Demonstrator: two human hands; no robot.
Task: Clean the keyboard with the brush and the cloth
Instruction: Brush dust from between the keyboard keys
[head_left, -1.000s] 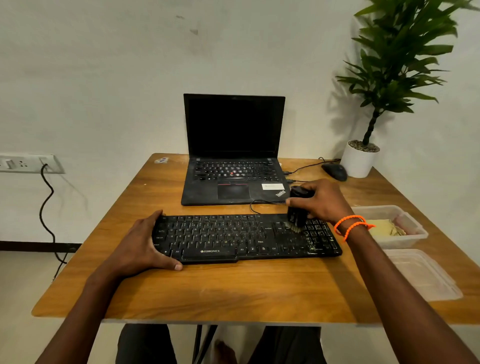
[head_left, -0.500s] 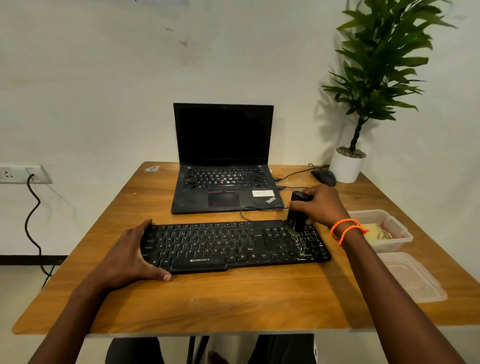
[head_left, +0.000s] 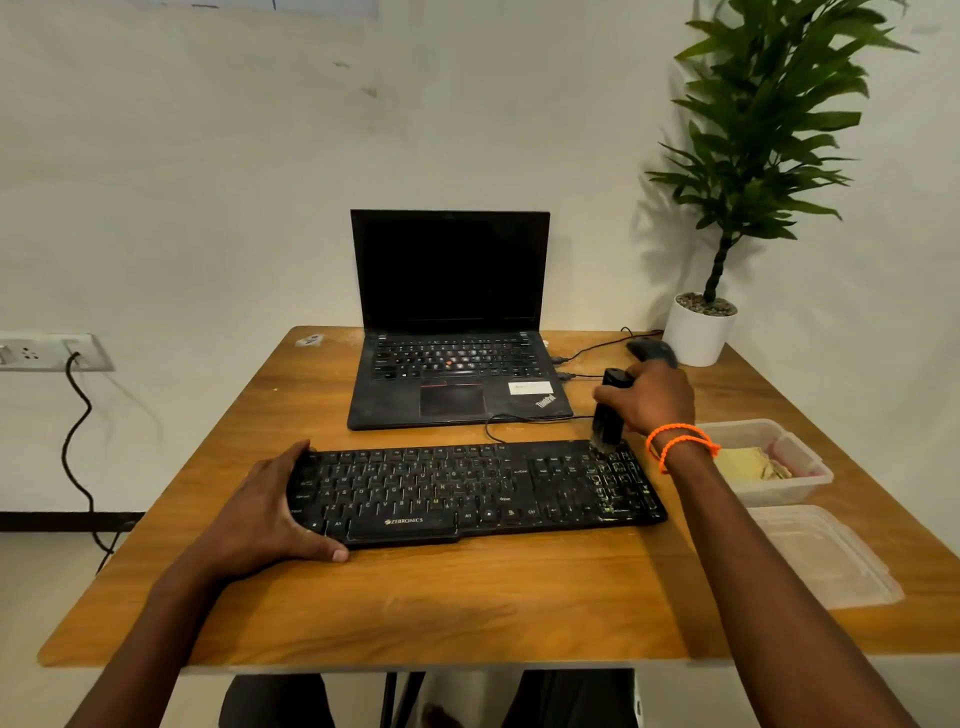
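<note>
The black keyboard (head_left: 475, 491) lies across the middle of the wooden bench (head_left: 467, 603), nearer its front edge, with an open laptop (head_left: 452, 332) behind it. The left hand (head_left: 262, 512) grips the keyboard's left end, fingers curled over the far edge and thumb along the near edge. The right hand (head_left: 652, 400) is clenched around a black brush (head_left: 609, 415), held upright with its bristles on the keys at the keyboard's far right corner. By the bench's right edge, a clear tub (head_left: 779, 457) holds a yellowish cloth (head_left: 748, 463).
</note>
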